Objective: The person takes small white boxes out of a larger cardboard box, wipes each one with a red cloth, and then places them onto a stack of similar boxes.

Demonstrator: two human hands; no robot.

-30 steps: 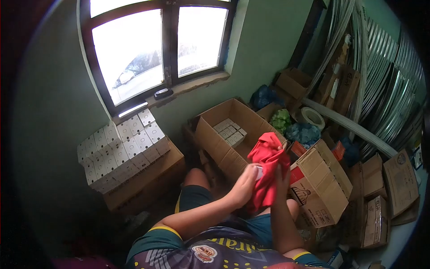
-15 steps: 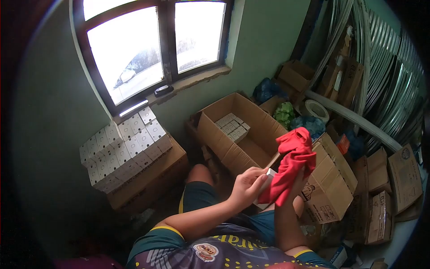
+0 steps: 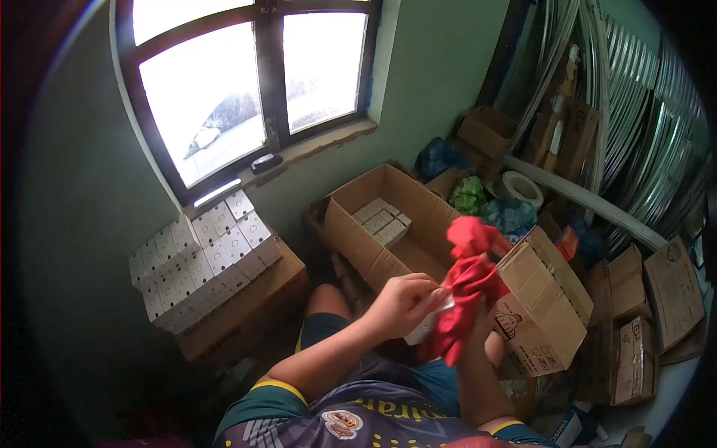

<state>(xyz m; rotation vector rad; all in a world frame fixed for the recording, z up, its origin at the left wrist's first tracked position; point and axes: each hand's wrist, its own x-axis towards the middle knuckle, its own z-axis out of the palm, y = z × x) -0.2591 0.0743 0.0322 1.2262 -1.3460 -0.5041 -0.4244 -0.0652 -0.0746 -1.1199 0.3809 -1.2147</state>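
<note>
My left hand (image 3: 407,305) is closed, thumb and fingers pinching a small white box (image 3: 420,331) in front of my lap. Only parts of the box show past the fingers. A crumpled red cloth (image 3: 469,287) covers my right hand, leaving only the forearm (image 3: 476,362) bare below it. The cloth is bunched at the top, hangs down over the wrist and presses against the white box. The fingers of the right hand are hidden in its folds.
An open cardboard carton (image 3: 358,243) ahead holds several white boxes (image 3: 382,222). To the left, rows of white boxes (image 3: 202,261) stand stacked on a closed carton (image 3: 250,306). Another carton (image 3: 541,306) stands by my right arm. Metal strips (image 3: 635,112) lean at the right wall.
Both hands have moved slightly left and down, with the white box and the red cloth. The cloth has turned and bunched narrower, and the view has shifted a little.
</note>
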